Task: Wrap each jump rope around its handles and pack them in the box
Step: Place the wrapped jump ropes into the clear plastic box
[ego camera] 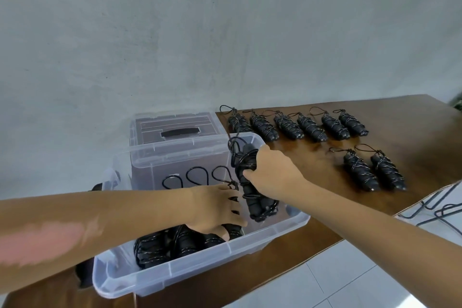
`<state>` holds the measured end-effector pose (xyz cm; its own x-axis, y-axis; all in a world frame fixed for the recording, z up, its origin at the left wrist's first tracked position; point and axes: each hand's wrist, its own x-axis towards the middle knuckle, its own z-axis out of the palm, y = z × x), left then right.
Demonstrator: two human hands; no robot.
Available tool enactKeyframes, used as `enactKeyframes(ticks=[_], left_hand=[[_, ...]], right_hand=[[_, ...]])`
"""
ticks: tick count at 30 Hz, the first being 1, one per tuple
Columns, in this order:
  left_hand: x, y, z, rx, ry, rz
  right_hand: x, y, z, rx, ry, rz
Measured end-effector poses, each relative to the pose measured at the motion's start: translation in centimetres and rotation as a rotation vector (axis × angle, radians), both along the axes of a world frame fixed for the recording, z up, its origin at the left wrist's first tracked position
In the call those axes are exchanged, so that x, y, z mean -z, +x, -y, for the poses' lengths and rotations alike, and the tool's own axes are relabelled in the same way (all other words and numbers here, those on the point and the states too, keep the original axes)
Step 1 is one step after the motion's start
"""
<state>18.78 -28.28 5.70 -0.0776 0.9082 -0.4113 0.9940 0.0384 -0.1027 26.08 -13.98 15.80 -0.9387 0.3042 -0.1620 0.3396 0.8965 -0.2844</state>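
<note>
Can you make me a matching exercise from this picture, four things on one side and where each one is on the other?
Things:
1. right hand
2. left hand
3. lid
4. row of six wrapped ropes

Places:
A. far edge of the table
B. resting on the bundles inside the box
C. behind the box
D. gripping a wrapped rope over the box

Pairs: 1-D, 2-B, 3-C, 4-A

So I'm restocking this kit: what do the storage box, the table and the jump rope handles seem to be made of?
The storage box looks like clear, glossy plastic: the bundles inside show through its walls. The table looks like dark brown wood or wood veneer with a smooth, slightly shiny finish. The handles of the wrapped jump rope gripped by the right hand look matte black, possibly foam or rubber; the view leaves that open.
</note>
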Motion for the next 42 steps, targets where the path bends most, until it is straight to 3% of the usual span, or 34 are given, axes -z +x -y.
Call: enactKeyframes(ticks=[9, 22, 28, 42], left_hand=[[1.5, 0.7, 1.4, -0.049, 0.088, -0.072], [1.8, 1.4, 2.2, -0.031, 0.239, -0.161], [0.1, 2.4, 2.0, -0.019, 0.12, -0.254], [-0.1, 2.5, 2.2, -0.062, 0.104, -0.189]], right_hand=[[2.0, 0.1, 0.9, -0.12, 0.311, 0.131], [6.8, -3.0, 1.7, -0.089, 0.357, 0.262], [8.0, -3.8, 2.3, -0.131, 0.42, 0.301], [9.2, -4.9, 2.7, -0.161, 0.372, 0.39]])
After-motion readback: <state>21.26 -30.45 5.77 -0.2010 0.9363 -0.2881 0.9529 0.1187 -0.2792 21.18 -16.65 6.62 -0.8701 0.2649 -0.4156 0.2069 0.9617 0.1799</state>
